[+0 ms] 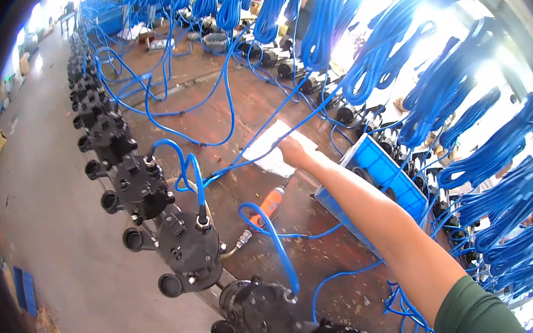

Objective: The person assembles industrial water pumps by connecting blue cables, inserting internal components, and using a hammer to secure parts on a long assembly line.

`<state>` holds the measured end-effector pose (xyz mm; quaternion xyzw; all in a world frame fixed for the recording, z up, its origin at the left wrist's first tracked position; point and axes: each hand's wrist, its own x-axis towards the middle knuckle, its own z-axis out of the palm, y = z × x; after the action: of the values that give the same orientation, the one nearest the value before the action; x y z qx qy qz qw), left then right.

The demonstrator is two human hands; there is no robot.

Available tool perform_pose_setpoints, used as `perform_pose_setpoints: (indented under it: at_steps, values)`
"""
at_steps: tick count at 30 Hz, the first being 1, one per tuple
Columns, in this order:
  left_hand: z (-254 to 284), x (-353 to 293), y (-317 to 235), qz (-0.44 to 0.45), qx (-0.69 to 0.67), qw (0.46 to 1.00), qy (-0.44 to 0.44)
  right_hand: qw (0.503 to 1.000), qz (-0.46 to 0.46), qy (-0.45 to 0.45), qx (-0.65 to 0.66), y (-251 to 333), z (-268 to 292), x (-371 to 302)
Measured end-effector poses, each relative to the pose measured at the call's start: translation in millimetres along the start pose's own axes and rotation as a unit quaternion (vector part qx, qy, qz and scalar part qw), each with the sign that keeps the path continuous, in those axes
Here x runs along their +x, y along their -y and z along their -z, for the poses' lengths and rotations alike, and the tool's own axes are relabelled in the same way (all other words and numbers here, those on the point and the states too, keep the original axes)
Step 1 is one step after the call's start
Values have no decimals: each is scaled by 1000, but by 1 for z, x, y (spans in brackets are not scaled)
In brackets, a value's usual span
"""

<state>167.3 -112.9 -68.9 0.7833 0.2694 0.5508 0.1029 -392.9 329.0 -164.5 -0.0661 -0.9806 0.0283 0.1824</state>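
Observation:
My right arm comes in from the lower right in a dark green sleeve. Across the brown workbench [211, 111], my right hand [294, 152] is on a crumpled white sheet [272, 163], its fingers closed at the sheet's edge. Glare washes out the fingertips, and whether the sheet is paper, cloth or plastic is unclear. Below it lies an orange power screwdriver [268, 205], with a hose fitting [242, 239] at its near end. A row of round black pump-like housings [188, 249] lines the bench's left edge; blue cables rise from some. My left hand is out of sight.
Right of the screwdriver stands a blue plastic crate [384, 169], partly behind my forearm. Coiled blue cables [500, 159] hang along the right and far side, and loose loops cross the bench. A grey bowl [216, 42] sits farther back. Concrete floor [60, 203] runs along the left.

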Motion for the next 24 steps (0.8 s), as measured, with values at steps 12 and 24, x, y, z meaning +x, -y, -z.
perform_pose_setpoints:
  at_steps: [12, 24]
  values:
    - [22, -2, 17, 11, -53, 998, -30, 962, -220, 128, 97, -10, -35, 34]
    - [-27, -11, -61, 24, -78, 996, 19, 993, -62, 71, -68, 93, 154, -24]
